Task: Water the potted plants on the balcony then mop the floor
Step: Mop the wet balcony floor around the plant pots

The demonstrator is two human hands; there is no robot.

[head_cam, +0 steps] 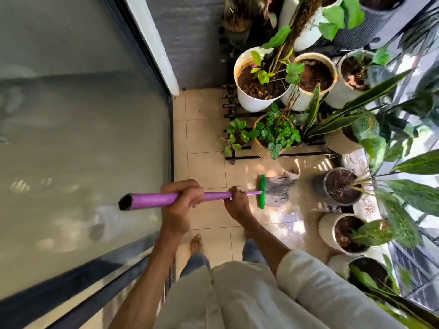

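I hold a mop by its purple handle (147,199) with both hands. My left hand (183,200) grips the handle's upper part. Farther down, near the green clamp (262,191), my right hand (236,201) is closed around the thin end. The grey string mop head (278,191) lies on the cream tiled floor (204,169), which looks wet and shiny beside it. Potted plants stand to the right: a dark pot (338,186) just past the mop head and a ribbed white pot (344,233) nearer me.
A black metal rack (280,155) with several white and woven pots fills the far end. A large glass sliding door (83,138) runs along the left. The railing and more foliage line the right side. My bare feet (196,243) stand on the tiles.
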